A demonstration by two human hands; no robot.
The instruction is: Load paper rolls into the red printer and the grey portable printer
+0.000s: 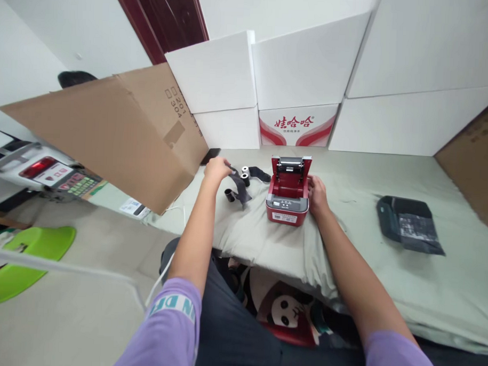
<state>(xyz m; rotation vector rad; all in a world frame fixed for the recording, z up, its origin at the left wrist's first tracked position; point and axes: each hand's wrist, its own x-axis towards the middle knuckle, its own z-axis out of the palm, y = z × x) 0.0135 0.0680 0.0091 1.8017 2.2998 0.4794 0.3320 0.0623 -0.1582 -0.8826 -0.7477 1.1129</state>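
A small red and grey label printer (287,203) stands on the pale green cloth with its lid raised, showing a black roller inside. My right hand (317,196) grips the printer's right side, its fingertips partly hidden there. To the left, my left hand (218,170) is closed on the end of a crumpled dark strip (239,184), with the fingers pinched together. Small black rolls with white cores (244,177) lie beside that strip. One more black roll (229,195) sits just below it. Another dark strip (259,174) stretches from the rolls toward the printer.
On the right lies a black package (410,223). White boxes (304,67) are stacked along the back, one with red print (297,124). A large cardboard sheet (121,130) leans at left. A green stool (37,248) stands on the floor, and a white cable (104,275) crosses the lower left.
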